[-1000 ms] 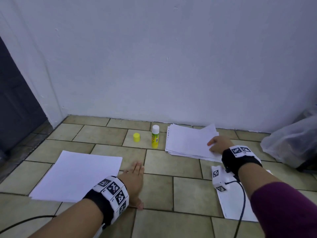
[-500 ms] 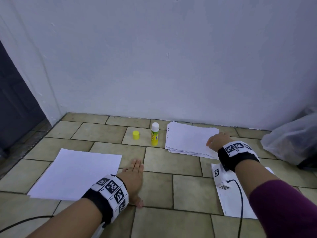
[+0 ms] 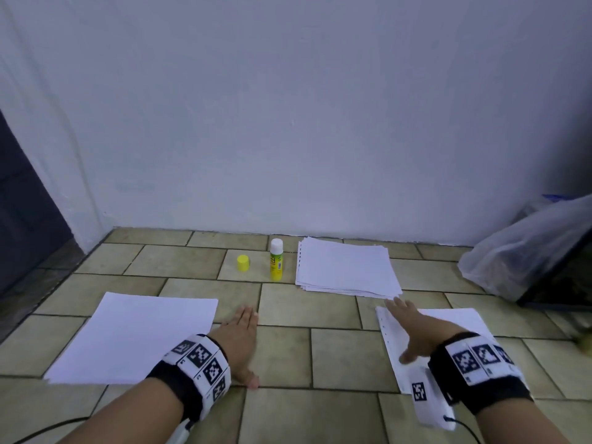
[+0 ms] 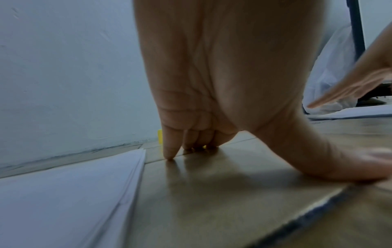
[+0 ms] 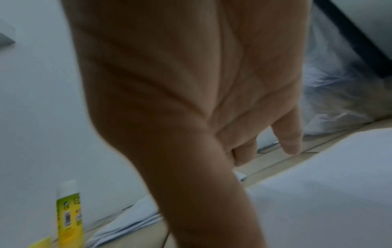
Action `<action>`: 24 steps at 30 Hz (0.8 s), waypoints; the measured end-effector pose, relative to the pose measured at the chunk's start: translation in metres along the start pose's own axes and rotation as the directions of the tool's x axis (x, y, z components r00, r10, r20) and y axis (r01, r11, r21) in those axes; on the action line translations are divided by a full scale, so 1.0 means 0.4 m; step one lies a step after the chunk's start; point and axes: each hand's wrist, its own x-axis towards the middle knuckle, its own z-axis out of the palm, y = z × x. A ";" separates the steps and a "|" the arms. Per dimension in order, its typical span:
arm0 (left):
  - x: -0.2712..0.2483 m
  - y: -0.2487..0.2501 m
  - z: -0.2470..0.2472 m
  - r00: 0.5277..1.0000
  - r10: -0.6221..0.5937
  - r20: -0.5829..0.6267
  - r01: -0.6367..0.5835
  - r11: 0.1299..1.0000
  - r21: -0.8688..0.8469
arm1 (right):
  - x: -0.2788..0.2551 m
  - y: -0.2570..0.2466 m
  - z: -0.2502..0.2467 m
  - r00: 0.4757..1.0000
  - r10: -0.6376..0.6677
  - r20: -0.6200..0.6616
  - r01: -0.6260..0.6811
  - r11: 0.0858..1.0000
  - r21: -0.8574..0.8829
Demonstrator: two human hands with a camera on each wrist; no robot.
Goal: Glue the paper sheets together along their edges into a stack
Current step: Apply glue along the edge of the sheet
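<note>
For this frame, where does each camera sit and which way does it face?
Head: worn high, facing forward and down at floor and wall; shows left hand, right hand, both forearms.
Left wrist: low over the floor, looking along the left palm toward the wall.
Right wrist: looking along the right palm; blurred.
Shared: the glue stick appears in head and right wrist; the sheet pile in head and left wrist.

A tiled floor point(image 3: 339, 354) carries a glue stick point(image 3: 276, 259); beside it lie its yellow cap point(image 3: 243, 263), a paper pile point(image 3: 347, 267), and two nearer sheets.

The right hand point(image 3: 413, 328) has left the far paper stack point(image 3: 346, 267) and now hovers flat over the near sheet point(image 3: 458, 318).
</note>
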 end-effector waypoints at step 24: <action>-0.113 -0.217 0.013 0.937 -0.337 -0.092 0.332 0.941 -0.069 | -0.018 0.028 0.072 0.997 0.043 -0.063 -0.029 0.978 0.205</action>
